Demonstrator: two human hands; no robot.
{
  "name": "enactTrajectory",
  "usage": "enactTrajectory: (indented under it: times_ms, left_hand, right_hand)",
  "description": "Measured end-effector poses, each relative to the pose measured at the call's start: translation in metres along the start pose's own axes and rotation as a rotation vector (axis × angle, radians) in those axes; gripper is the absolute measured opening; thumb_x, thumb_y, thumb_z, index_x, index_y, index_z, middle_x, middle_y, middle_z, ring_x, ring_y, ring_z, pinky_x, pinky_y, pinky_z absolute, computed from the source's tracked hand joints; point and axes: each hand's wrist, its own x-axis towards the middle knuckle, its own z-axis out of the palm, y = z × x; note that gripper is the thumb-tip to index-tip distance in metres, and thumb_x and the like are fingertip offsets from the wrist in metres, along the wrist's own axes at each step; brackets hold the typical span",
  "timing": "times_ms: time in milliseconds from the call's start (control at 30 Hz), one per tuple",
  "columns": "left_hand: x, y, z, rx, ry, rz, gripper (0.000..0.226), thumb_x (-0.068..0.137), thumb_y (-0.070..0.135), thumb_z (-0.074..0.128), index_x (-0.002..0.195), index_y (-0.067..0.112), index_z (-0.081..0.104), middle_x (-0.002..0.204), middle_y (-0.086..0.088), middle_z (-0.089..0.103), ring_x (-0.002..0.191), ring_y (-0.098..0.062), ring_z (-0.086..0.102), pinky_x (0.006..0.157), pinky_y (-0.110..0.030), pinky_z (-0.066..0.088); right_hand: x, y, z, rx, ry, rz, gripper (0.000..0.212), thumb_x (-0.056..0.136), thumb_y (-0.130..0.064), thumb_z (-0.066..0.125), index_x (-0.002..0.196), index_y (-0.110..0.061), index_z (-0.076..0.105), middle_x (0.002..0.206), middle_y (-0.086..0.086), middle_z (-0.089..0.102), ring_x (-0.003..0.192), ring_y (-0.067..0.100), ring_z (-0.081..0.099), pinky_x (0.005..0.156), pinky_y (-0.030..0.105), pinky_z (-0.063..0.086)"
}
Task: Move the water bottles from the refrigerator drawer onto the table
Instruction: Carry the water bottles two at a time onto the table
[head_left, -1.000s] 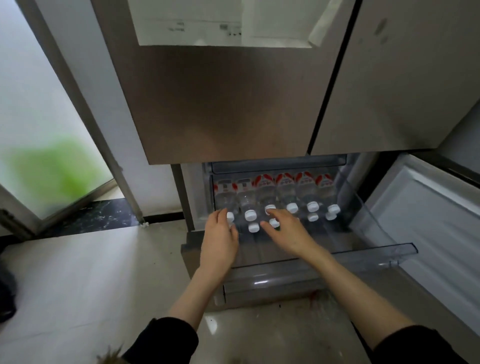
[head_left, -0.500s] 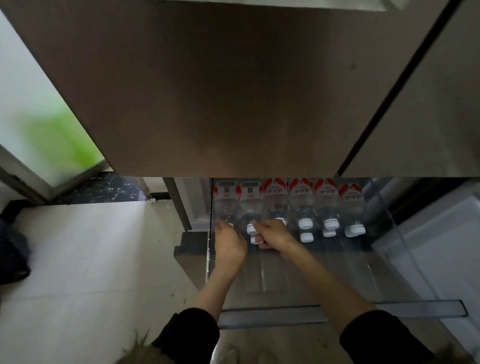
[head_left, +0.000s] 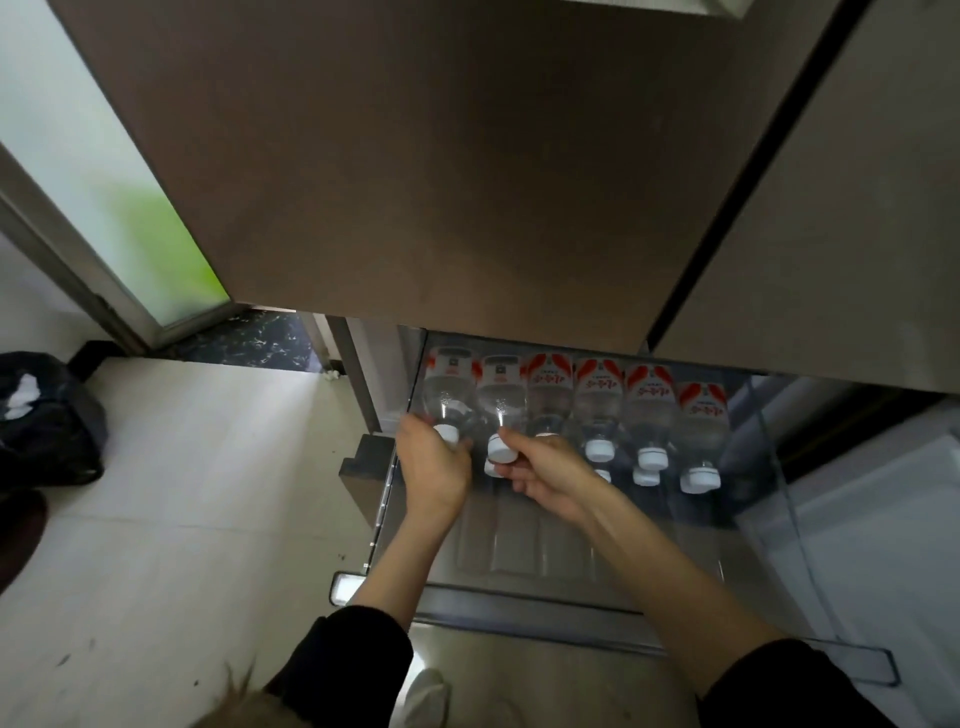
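Several clear water bottles with red-and-white labels and white caps lie in a row in the pulled-out clear refrigerator drawer (head_left: 769, 519), caps toward me. My left hand (head_left: 434, 467) grips the neck of the leftmost bottle (head_left: 448, 395) just under its cap. My right hand (head_left: 548, 470) grips the neck and cap of the second bottle (head_left: 500, 397). The other bottles (head_left: 649, 410) lie untouched to the right, and more caps of a lower layer show beneath them.
The brown refrigerator doors (head_left: 441, 182) hang directly above the drawer. An open lower door (head_left: 883, 545) stands at the right. A dark bag (head_left: 47, 415) sits on the pale tiled floor at the left, near a frosted glass door (head_left: 104, 182).
Both hands reached into the drawer and closed round the necks of the two leftmost bottles. The camera has moved closer and lower toward the drawer.
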Motion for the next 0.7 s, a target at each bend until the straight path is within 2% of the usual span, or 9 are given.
enactTrajectory:
  times_ms: [100,167,233,333,433,600,700]
  left_hand:
    - [-0.014,0.007,-0.014,0.055,0.010,0.114,0.038,0.073,0.008,0.071,0.102,0.005,0.046,0.101,-0.012,0.056,0.087,-0.021,0.054,0.069,-0.028,0.042]
    - [-0.025,0.011,-0.028,0.107,-0.002,0.193,0.035,0.073,0.013,0.070,0.096,0.010,0.045,0.097,-0.010,0.057,0.082,-0.021,0.054,0.065,-0.026,0.041]
    - [-0.034,0.017,-0.043,0.165,0.013,0.309,0.030,0.074,0.017,0.069,0.091,0.013,0.044,0.092,-0.008,0.055,0.077,-0.019,0.051,0.058,-0.022,0.037]
    - [-0.042,0.034,-0.068,0.226,0.034,0.429,0.026,0.078,0.021,0.066,0.091,0.012,0.045,0.090,-0.007,0.054,0.078,-0.020,0.050,0.063,-0.027,0.038]
    - [-0.038,0.052,-0.091,0.290,0.041,0.493,0.025,0.081,0.024,0.063,0.087,0.014,0.040,0.088,-0.007,0.053,0.076,-0.019,0.047,0.063,-0.024,0.030]
    - [-0.036,0.064,-0.108,0.383,-0.081,0.545,0.029,0.082,0.029,0.064,0.089,0.013,0.041,0.085,-0.006,0.056,0.074,-0.022,0.052,0.061,-0.032,0.040]
    - [-0.037,0.060,-0.107,0.434,-0.174,0.534,0.030,0.081,0.032,0.064,0.089,0.015,0.041,0.089,-0.009,0.060,0.075,-0.023,0.055,0.063,-0.033,0.045]
  right_hand:
    - [-0.021,-0.007,0.000,0.328,-0.046,0.074,0.006,0.089,-0.011,0.056,0.085,-0.007,0.056,0.083,0.012,0.062,0.073,0.018,0.060,0.058,0.019,0.041]
    - [-0.034,-0.011,-0.001,0.385,-0.042,0.077,0.006,0.087,-0.010,0.058,0.083,-0.005,0.056,0.081,0.014,0.061,0.072,0.019,0.059,0.064,0.022,0.046]
    - [-0.045,-0.015,-0.002,0.336,-0.029,0.065,0.008,0.086,-0.010,0.061,0.084,-0.004,0.056,0.081,0.015,0.061,0.072,0.019,0.059,0.065,0.024,0.050]
    - [-0.063,-0.019,-0.007,0.181,0.004,0.033,0.013,0.084,-0.014,0.063,0.090,-0.005,0.058,0.083,0.015,0.063,0.071,0.019,0.061,0.061,0.023,0.052]
    - [-0.089,-0.029,-0.023,0.045,0.074,-0.046,0.017,0.084,-0.021,0.064,0.090,-0.006,0.059,0.080,0.013,0.064,0.065,0.016,0.060,0.056,0.021,0.048]
    - [-0.119,-0.047,-0.039,-0.535,0.302,-0.213,0.023,0.077,-0.027,0.065,0.067,-0.006,0.063,0.053,0.006,0.062,0.039,0.009,0.051,0.041,0.018,0.040]
    - [-0.122,-0.044,-0.031,-0.780,0.378,-0.265,0.028,0.073,-0.029,0.066,0.054,-0.012,0.057,0.047,0.002,0.057,0.040,0.011,0.049,0.043,0.019,0.037]
